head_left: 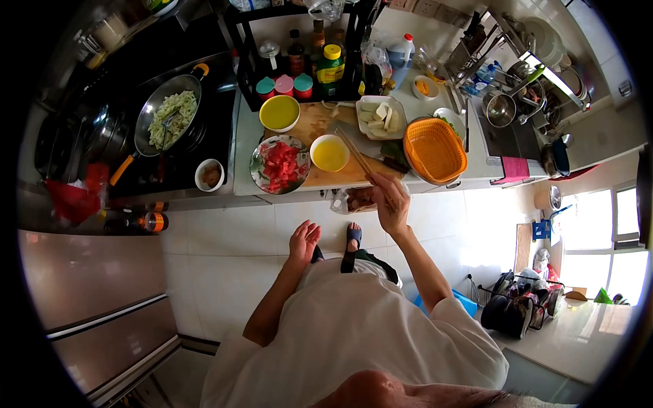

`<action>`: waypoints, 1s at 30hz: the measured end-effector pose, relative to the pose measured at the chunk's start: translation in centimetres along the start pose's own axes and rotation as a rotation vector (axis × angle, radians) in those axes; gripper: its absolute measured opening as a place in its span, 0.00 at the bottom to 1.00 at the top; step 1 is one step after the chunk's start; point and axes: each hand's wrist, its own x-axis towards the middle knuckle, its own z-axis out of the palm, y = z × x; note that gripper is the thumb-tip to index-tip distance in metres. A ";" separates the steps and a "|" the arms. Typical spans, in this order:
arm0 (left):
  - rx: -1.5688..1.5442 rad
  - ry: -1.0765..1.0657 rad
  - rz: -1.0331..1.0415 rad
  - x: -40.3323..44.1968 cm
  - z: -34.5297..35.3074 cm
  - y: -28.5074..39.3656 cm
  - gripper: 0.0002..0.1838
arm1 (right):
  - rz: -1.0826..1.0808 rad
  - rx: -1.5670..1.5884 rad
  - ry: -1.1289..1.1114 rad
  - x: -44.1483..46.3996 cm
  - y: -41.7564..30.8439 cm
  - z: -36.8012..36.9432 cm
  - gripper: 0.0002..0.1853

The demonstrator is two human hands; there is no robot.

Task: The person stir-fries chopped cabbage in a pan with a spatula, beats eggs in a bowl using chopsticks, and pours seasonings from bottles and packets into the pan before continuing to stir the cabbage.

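Wok (145, 129) is set on the hob (218, 132), pale chopped food (178, 111) heaped in it; this could be scorched if heat is on and no stirring is done, though no flame can be made out. Near the hob's front edge a small bowl (199, 178) is placed, and could be tipped by a careless brush. A plate (260, 178) of red pieces (282, 163) is set near the counter (245, 144) edge, where it could be knocked off. The left hand (305, 241) is held nearer the body, fingers loosely parted, nothing grasped. On the board (326, 181) a bowl (315, 162) of yellow liquid (330, 154) is seen; it could be spilled if its rim is caught by a sweep of the chopsticks (355, 153). These are held just right of it, tips pointed forward and left, long axis slanted over the board; whether the rim is touched cannot be told. Their near ends are gripped by the right hand (390, 204). Beyond, a dish (388, 136) and a basket (442, 160) are placed
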 end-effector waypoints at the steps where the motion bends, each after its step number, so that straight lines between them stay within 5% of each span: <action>1: 0.002 -0.001 -0.009 -0.1 -0.2 0.1 0.13 | -0.006 -0.024 -0.008 -0.3 0.3 0.3 0.13; 6: -0.007 -0.005 -0.043 -0.5 -0.8 0.1 0.13 | 0.103 -0.059 -0.083 -3.2 6.0 3.2 0.10; 18: -0.016 -0.040 -0.038 -0.4 -1.5 0.2 0.12 | 0.440 0.191 0.043 -2.2 3.2 2.0 0.12; 24: -0.004 -0.070 -0.068 0.0 -1.8 -0.4 0.12 | 0.177 0.074 0.110 -1.9 1.1 1.2 0.11; 28: 0.013 -0.095 -0.081 0.4 -2.0 -0.8 0.12 | 0.142 0.093 0.168 -3.6 3.5 3.0 0.11; 30: 0.038 -0.069 -0.087 0.4 -1.7 -0.9 0.11 | 0.294 0.055 0.053 -5.2 7.1 3.7 0.12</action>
